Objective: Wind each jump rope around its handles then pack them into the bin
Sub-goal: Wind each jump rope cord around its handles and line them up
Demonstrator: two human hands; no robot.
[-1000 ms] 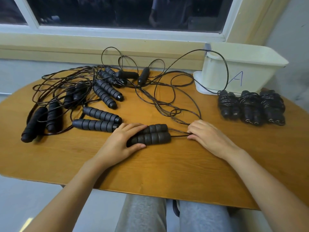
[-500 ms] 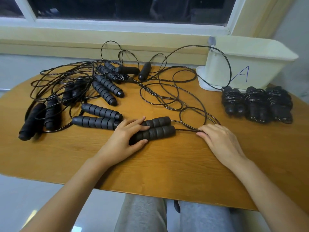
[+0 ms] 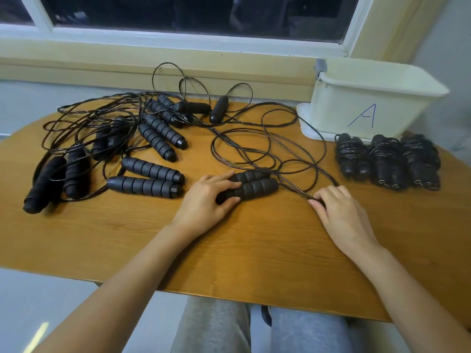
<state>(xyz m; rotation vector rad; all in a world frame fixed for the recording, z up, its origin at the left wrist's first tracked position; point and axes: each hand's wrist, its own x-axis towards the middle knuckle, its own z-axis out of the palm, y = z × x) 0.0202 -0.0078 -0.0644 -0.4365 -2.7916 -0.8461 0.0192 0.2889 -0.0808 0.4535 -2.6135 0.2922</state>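
Two black ribbed handles [image 3: 254,184] of one jump rope lie side by side on the wooden table [image 3: 254,250]. My left hand [image 3: 206,202] grips their left end. Its thin black cord [image 3: 295,192] runs right from the handles, and my right hand [image 3: 339,212] pinches it against the table. Further loops of this cord [image 3: 254,154] spread behind the handles. Three wound ropes [image 3: 387,161] sit in a row at the right. The cream bin [image 3: 369,98] marked "A" stands behind them.
A tangle of several loose ropes [image 3: 102,128] with black handles covers the table's back left. One pair of handles [image 3: 147,179] lies just left of my left hand. A window sill runs behind the table. My knees show below the front edge.
My right hand has slid right along the cord, away from the handles, drawing it out. The left hand has kept its hold on the handles. The cord loops have shifted.
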